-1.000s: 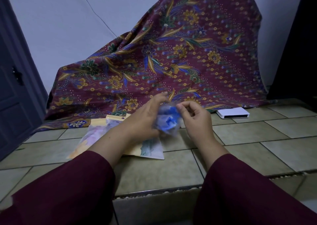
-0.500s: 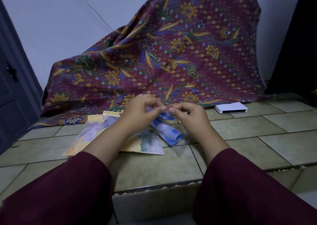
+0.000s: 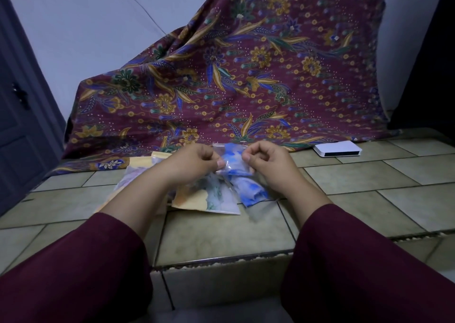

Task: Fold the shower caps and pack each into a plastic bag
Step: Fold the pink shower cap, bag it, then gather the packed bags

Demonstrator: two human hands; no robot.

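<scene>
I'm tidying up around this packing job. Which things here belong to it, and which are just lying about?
Part of the job:
- blue-and-white shower cap in a clear plastic bag, pinched by the left hand and right hand
- flat pile of pastel packed bags on the tiled floor

Lying about:
- flat white box
- maroon floral batik cloth

Dim room, tiled floor (image 3: pixel 344 177), pale wall (image 3: pixel 86 27)

A maroon floral cloth (image 3: pixel 246 76) drapes something against the wall; a dark door (image 3: pixel 17 125) stands at the left edge, a white box (image 3: pixel 337 148) on the tiles right.
</scene>
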